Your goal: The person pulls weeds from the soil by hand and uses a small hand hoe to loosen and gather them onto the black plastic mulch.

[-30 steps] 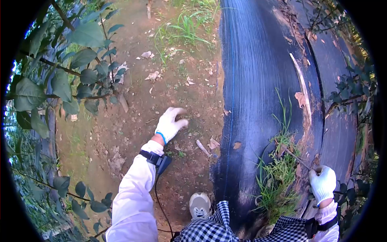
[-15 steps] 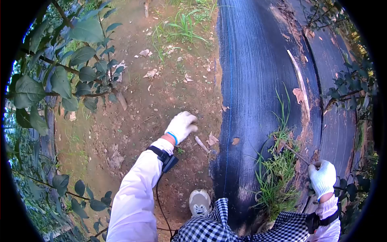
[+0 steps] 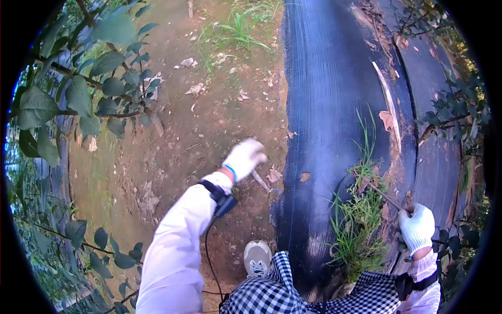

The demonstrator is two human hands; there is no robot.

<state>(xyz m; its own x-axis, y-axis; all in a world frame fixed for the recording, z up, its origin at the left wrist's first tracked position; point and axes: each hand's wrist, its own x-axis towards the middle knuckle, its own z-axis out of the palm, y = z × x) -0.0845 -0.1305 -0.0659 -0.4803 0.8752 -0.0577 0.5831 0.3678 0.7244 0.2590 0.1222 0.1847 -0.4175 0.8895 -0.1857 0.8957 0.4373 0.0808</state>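
Note:
My right hand, in a white glove, is closed round the thin brown handle of a sickle. Its handle reaches up and left into a clump of green weeds, where a dark curved part shows faintly against the black sheet. The leaves partly hide that end. My left hand, also gloved in white, hovers over bare soil, blurred, with loosely bent fingers apart and nothing visible in them. Just below its fingers lies a short pale stick, beside a dry leaf.
Black ground sheeting runs along the right, with a long pale strip of wood on it. Leafy branches reach in from the left. My shoe stands on the soil, and a cable hangs from my left wrist device.
My left hand has moved a little right and up, towards the sheet's edge. The right hand stays on the sickle, almost in the same place.

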